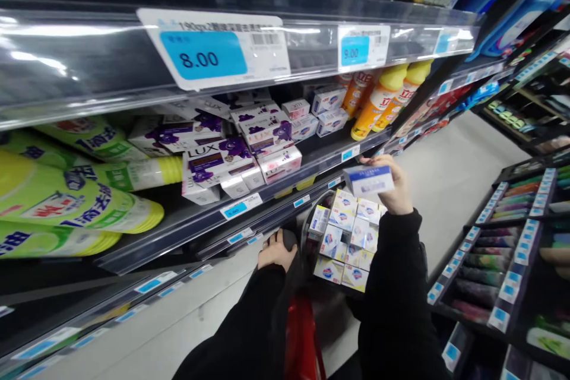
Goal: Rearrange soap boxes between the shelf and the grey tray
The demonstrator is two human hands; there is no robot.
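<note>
My right hand (396, 184) is closed on a small white and blue soap box (369, 180), held above a dark basket (305, 237). Several soap boxes (342, 211), white with yellow and blue printing, fill that basket in stacked rows. To its left, my left hand (275, 251) curls over a dark rounded thing (290, 240) beside the rim; what this part is, I cannot tell. On the nearby shelf lie purple and white LUX soap boxes (218, 160), with smaller white and blue soap boxes (332, 122) farther along.
Green bottles with yellow caps (89, 196) lie at the shelf's left. Orange bottles (378, 101) stand past the soaps. A shelf edge with price tags (214, 50) juts out overhead. Another rack (494, 249) borders the aisle floor (463, 154) at right. Something red (300, 338) is below.
</note>
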